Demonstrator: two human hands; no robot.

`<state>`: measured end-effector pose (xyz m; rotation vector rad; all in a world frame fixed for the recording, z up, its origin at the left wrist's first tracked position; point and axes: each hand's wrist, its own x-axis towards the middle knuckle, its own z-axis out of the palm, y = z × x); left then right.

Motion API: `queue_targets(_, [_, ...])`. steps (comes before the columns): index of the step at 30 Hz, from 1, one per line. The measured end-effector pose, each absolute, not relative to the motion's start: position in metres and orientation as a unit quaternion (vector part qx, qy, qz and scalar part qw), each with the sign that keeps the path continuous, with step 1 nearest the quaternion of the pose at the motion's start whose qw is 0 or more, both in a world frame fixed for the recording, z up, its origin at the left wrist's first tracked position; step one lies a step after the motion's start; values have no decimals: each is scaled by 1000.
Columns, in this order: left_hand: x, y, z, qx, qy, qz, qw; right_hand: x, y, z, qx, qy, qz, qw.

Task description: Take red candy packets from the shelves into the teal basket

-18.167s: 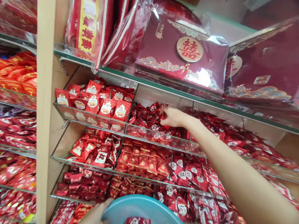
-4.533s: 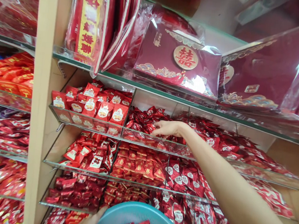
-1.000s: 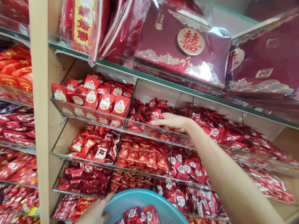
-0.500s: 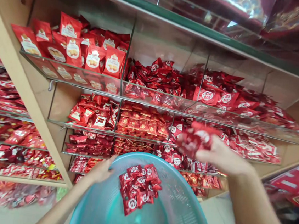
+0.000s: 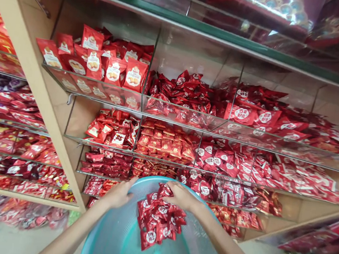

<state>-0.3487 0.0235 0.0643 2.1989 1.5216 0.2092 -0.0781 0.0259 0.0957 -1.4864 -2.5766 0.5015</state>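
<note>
My left hand (image 5: 120, 193) is closed over the far left rim of a turquoise plastic basket (image 5: 109, 238). Inside the basket lies a small heap of red candy packets (image 5: 160, 219) with white round labels. Over the far side of this heap is my right hand (image 5: 182, 196), its fingers closed around red packets (image 5: 165, 190) at the heap's upper edge. How many it holds is hidden by the hand and the heap.
Behind the basket rise glass-fronted shelves (image 5: 173, 113) with red snack packets sorted in compartments. Larger red cookie bags (image 5: 113, 72) stand at upper left. A wooden upright (image 5: 34, 84) divides off another shelf unit, with plastic-wrapped goods (image 5: 24, 212) on the floor below it.
My right hand has come down and left from in front of the shelves to the basket, bringing red packets onto the heap. My left hand stays on the rim. The view has shifted slightly.
</note>
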Motion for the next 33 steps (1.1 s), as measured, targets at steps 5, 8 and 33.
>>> queue_targets(5, [-347,21,70,797,555,74,226,-76,17,95,-475,-857,169,106])
queue_targets(8, [-346,20,73,797,552,80,231,-71,8,106,-485,-840,201,136])
queue_targets(33, [-331,18,93,791,565,58,228,-75,-25,88,-509,-854,89,64])
